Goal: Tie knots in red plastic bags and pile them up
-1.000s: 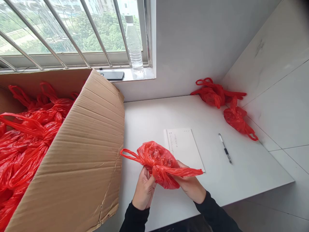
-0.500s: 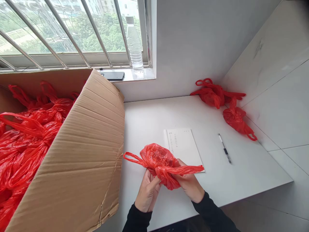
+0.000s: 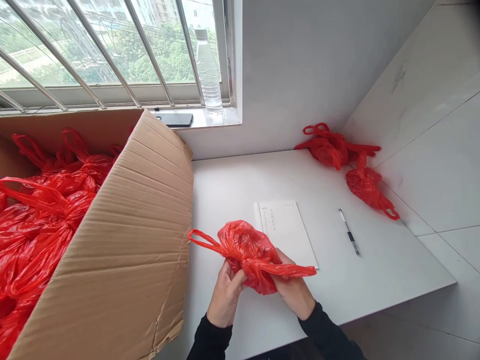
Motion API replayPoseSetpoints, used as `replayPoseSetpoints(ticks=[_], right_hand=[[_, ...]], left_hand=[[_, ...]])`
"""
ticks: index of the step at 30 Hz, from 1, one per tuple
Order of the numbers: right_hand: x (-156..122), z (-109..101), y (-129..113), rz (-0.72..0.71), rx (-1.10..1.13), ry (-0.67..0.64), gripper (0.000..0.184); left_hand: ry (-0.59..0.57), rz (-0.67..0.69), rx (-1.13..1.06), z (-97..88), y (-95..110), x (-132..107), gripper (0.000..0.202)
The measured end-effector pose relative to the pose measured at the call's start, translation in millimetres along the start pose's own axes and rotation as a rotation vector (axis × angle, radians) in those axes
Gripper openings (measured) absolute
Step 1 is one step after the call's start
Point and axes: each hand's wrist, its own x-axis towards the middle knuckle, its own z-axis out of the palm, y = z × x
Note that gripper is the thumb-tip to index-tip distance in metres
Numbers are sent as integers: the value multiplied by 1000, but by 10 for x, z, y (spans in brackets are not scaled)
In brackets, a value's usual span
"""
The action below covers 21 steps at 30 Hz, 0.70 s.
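Between both hands, over the front of the white table, is a knotted red plastic bag (image 3: 247,245) with its contents hidden. My left hand (image 3: 226,295) grips its lower left side, thumb on the front. On the other side my right hand (image 3: 294,287) is closed around the bag's right flank, its fingers partly covered by the plastic. One handle loop sticks out to the left and a twisted handle lies across to the right. Just behind the bag is a white notebook page (image 3: 290,230) with handwriting, partly covered by it.
At left stands a cardboard box (image 3: 131,240) holding several red bags (image 3: 45,225). A pen (image 3: 349,233) lies right of the notebook. More red bags (image 3: 330,147) rest in the far right corner. On the windowsill are a phone (image 3: 176,120) and a water bottle (image 3: 209,70).
Both hands and the red bag have shifted very slightly left, and the bag has tilted a little. The grip of both hands stays on it.
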Motion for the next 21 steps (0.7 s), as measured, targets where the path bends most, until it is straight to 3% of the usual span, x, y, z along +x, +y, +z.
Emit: replayPoseSetpoints(ticks=[7,14,21], right_hand=[[26,-34,41,12,-12,-16,25],[73,-42,188,-21,-36,12,26],[61,-32,166,-8,52,-10,23]], left_hand=[[45,-39,6,-23,-11,26,46],[17,82,59,-51,-83,60,44],[19,95,37,-132,-77,90,45]])
